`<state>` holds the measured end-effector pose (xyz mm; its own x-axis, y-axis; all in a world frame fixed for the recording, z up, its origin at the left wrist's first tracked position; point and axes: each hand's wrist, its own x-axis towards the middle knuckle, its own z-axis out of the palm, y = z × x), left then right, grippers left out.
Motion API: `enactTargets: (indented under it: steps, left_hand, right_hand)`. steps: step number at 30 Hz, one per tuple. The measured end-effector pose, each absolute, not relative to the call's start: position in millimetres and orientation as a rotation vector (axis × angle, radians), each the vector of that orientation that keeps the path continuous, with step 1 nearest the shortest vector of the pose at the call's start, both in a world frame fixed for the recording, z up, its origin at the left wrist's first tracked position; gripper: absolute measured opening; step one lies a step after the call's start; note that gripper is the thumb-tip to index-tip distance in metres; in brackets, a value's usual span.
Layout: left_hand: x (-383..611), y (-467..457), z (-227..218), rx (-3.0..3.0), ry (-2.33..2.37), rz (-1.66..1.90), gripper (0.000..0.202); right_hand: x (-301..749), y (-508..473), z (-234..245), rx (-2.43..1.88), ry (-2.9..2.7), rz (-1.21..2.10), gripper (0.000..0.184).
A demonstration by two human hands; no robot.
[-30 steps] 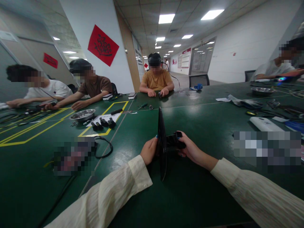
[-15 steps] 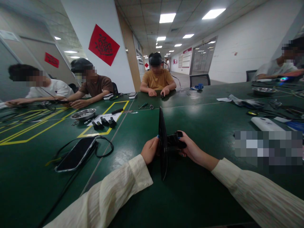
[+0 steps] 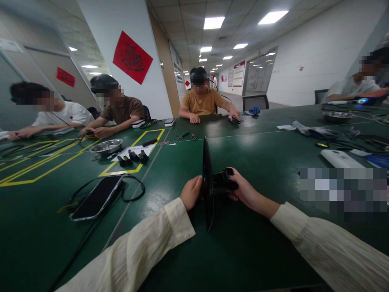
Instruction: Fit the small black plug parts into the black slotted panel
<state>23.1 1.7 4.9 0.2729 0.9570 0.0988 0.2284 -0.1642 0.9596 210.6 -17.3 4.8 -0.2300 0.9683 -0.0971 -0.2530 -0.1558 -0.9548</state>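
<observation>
**Thin panel held on edge between both hands**

The black panel (image 3: pixel 208 182) stood upright on its lower edge on the green tabletop (image 3: pixel 258 154), seen edge-on straight ahead of the person. The left hand (image 3: pixel 191 192) pressed against its left face, fingers (image 3: pixel 197 180) curled together round the near rim, apparently to brace it against tipping. The right hand (image 3: pixel 244 190) was closed around a black block (image 3: pixel 223 180) that sat against the panel's right face; whether the block was fastened there could not be told. Standing the panel on edge seemingly kept both faces within reach at once.

To the left lay a phone (image 3: pixel 97 196) with a looped cable (image 3: pixel 133 190), well apart from the hands. Farther off were a metal bowl (image 3: pixel 107 147) and small black parts (image 3: pixel 133 157) on a white sheet. Other people sat around the tabletop at their own work.
</observation>
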Motion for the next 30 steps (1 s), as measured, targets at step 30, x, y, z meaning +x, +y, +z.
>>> enactTargets:
  steps: [30]
  left_hand:
    - [20.4, 1.9, 3.8, 1.714, 1.124, 0.949, 0.036]
  right_hand:
    - [210.3, -16.3, 4.9, -1.020, -1.099, 1.580, 0.039]
